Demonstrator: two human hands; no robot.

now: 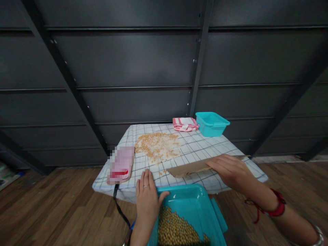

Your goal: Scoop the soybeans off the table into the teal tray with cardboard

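My right hand (227,169) is closed around a strip of brown cardboard (188,169), held low over the near part of the table. My left hand (148,196) lies with its fingers stretched forward at the table's near edge, the thumb over the rim of a large teal tub (188,201). Round yellow-brown beans or peas (176,227) cover part of that tub's bottom. Paler yellow beans (147,143), mixed with whitish finer grains, are spread on the checked tablecloth (197,148) beyond my hands. A few loose beans lie close to the cardboard's left end.
At the far right stands a smaller teal tub (211,124), beside a folded pink-and-white cloth (185,124). A pink phone-like case (123,162) with a black strap (119,206) rests on the left side. Dark wall panels (133,61) rise behind the table.
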